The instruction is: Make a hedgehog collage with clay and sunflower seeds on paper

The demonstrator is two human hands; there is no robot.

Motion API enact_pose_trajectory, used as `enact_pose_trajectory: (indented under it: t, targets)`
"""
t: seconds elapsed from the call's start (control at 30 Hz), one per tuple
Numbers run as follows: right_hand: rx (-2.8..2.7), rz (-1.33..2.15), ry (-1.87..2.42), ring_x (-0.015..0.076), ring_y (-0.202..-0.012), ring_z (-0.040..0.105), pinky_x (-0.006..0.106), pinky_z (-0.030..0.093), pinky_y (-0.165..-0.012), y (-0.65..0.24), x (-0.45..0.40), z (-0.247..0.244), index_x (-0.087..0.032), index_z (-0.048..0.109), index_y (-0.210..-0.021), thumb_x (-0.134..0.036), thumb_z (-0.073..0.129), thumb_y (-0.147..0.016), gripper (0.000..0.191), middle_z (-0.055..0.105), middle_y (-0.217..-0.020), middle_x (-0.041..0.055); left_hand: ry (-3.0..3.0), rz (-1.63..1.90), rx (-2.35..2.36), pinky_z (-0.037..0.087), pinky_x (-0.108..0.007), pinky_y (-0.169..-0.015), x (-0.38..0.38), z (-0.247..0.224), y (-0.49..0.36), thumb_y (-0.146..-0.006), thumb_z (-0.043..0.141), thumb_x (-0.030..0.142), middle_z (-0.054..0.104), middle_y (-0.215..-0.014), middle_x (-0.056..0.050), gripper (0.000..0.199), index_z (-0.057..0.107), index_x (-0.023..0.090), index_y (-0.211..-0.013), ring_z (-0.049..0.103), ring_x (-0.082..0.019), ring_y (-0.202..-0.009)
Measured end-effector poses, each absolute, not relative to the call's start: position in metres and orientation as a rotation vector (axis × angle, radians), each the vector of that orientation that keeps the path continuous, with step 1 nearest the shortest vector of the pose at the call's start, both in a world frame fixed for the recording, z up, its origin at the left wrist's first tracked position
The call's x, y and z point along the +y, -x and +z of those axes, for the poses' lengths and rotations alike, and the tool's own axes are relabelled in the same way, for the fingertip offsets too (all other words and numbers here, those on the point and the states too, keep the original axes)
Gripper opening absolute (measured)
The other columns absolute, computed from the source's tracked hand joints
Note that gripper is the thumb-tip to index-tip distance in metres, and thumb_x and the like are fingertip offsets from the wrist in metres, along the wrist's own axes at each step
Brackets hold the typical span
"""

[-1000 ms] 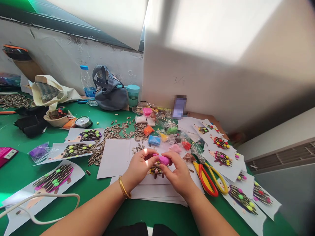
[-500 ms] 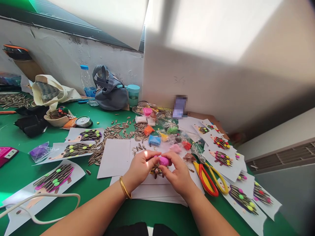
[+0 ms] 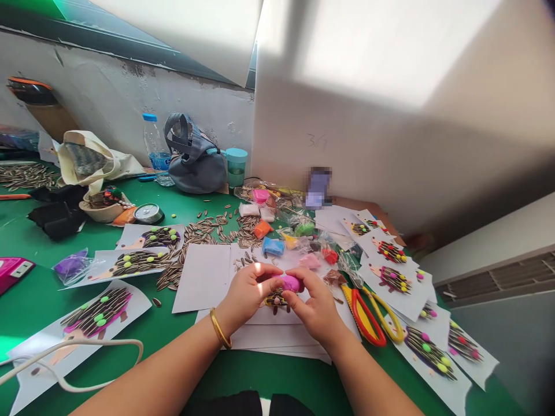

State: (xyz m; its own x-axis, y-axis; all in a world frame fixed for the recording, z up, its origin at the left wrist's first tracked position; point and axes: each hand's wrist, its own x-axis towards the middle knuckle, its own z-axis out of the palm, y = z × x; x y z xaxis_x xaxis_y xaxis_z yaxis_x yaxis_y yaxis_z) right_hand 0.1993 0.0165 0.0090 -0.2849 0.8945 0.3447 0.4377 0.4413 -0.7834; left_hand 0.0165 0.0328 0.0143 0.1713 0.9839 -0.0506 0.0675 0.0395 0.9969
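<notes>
A lump of magenta modelling clay (image 3: 290, 283) is pinched between the fingers of my left hand (image 3: 251, 292) and my right hand (image 3: 314, 300). Both hands meet above a white sheet (image 3: 264, 334), and a gold bangle circles my left wrist. Just under the clay, a small hedgehog picture (image 3: 276, 299) with dark spines and a yellow edge shows in part; my fingers cover the rest. Beyond my hands lie packets of clay: blue (image 3: 273, 247), pink (image 3: 309, 261) and red (image 3: 330, 256). A blank white card (image 3: 202, 277) lies left of my left hand.
Red-handled scissors (image 3: 366, 318) and yellow-handled scissors (image 3: 390, 318) lie on the right beside several hedgehog pictures (image 3: 392, 277). Sunflower seeds (image 3: 208, 228) are scattered behind the cards. A white cable (image 3: 99, 344) crosses the left. A grey bag (image 3: 197, 167) and cup (image 3: 236, 167) stand behind.
The magenta clay looks slightly flatter and stretched between my fingers. My hands stay in nearly the same place, and the whole view has shifted very slightly.
</notes>
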Motion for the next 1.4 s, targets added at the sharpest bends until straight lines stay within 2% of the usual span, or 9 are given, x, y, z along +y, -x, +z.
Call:
enact_pose_trajectory:
  t: [0.27,0.37,0.5,0.7,0.9,1.03,1.1,1.27,1.4]
  targets:
    - [-1.853,0.667,1.16,0.0174,-0.082,0.058,0.029,0.05,-0.074,-0.202,0.018,0.008,-0.024,0.06,-0.115,-0.034,0.061,-0.09,0.027,0.065,-0.101,0.0041,-1.187,1.074,1.067,0.054,-0.033,-0.081,0.036,0.011,-0.019,-0.073,0.073,0.036,0.075,-0.094,-0.007,0.029,0.073,0.016,-0.095,0.068,-0.023,-0.089]
    - [-1.835,0.645,1.185,0.0172,-0.08,0.058,0.029,0.051,-0.072,-0.204,0.018,0.006,-0.024,0.06,-0.116,-0.037,0.059,-0.091,0.028,0.066,-0.102,0.0047,-1.1,1.09,1.066,0.055,-0.033,-0.078,0.036,0.013,-0.02,-0.076,0.071,0.039,0.075,-0.092,-0.006,0.036,0.071,0.017,-0.104,0.068,-0.022,-0.086]
    - [-1.829,0.653,1.189,0.0188,-0.083,0.06,0.031,0.052,-0.073,-0.206,0.019,0.005,-0.023,0.06,-0.118,-0.039,0.057,-0.093,0.03,0.066,-0.104,0.0059,-1.084,1.041,1.12,0.055,-0.033,-0.071,0.034,0.017,-0.019,-0.079,0.067,0.046,0.072,-0.075,-0.005,0.036,0.073,0.015,-0.096,0.067,-0.021,-0.076]
    - [-1.872,0.704,1.142,0.0187,-0.082,0.06,0.031,0.052,-0.073,-0.202,0.018,0.007,-0.025,0.061,-0.117,-0.037,0.059,-0.091,0.029,0.066,-0.101,0.0051,-1.133,1.0,1.058,0.054,-0.034,-0.072,0.034,0.017,-0.017,-0.072,0.075,0.043,0.074,-0.085,-0.007,0.041,0.072,0.014,-0.101,0.068,-0.023,-0.08]
    - [-1.801,0.689,1.215,0.0201,-0.085,0.061,0.033,0.052,-0.075,-0.209,0.02,0.003,-0.024,0.06,-0.119,-0.041,0.057,-0.092,0.032,0.066,-0.105,0.0068,-1.045,1.048,1.1,0.054,-0.033,-0.075,0.034,0.02,-0.021,-0.079,0.068,0.039,0.07,-0.079,-0.003,0.036,0.067,0.016,-0.107,0.067,-0.019,-0.079]
    - [-1.591,0.761,1.206,0.0205,-0.089,0.063,0.036,0.054,-0.079,-0.218,0.026,-0.002,-0.022,0.054,-0.122,-0.043,0.058,-0.092,0.037,0.065,-0.109,0.0083,-0.959,1.112,1.031,0.054,-0.03,-0.072,0.034,0.018,-0.021,-0.073,0.075,0.041,0.065,-0.077,0.0,0.035,0.061,0.017,-0.094,0.066,-0.016,-0.073]
    - [-1.518,0.826,1.172,0.0203,-0.089,0.064,0.037,0.054,-0.081,-0.222,0.03,-0.002,-0.022,0.053,-0.118,-0.044,0.057,-0.093,0.034,0.065,-0.108,0.0085,-0.945,1.099,1.041,0.053,-0.029,-0.071,0.035,0.016,-0.021,-0.074,0.073,0.044,0.065,-0.078,-0.001,0.035,0.063,0.015,-0.092,0.064,-0.015,-0.072]
    - [-1.478,0.771,1.18,0.0217,-0.095,0.063,0.039,0.052,-0.086,-0.23,0.036,0.004,-0.023,0.057,-0.111,-0.046,0.058,-0.092,0.03,0.065,-0.108,0.0079,-0.934,1.079,1.015,0.052,-0.029,-0.073,0.036,0.013,-0.019,-0.076,0.074,0.044,0.066,-0.086,-0.004,0.043,0.067,0.014,-0.106,0.063,-0.016,-0.078]
    - [-1.546,0.682,1.233,0.023,-0.098,0.061,0.039,0.051,-0.087,-0.233,0.037,0.006,-0.023,0.063,-0.109,-0.046,0.059,-0.091,0.03,0.064,-0.109,0.0083,-0.958,1.09,1.048,0.051,-0.028,-0.068,0.036,0.013,-0.019,-0.074,0.074,0.046,0.066,-0.078,-0.004,0.04,0.07,0.013,-0.097,0.061,-0.015,-0.071]
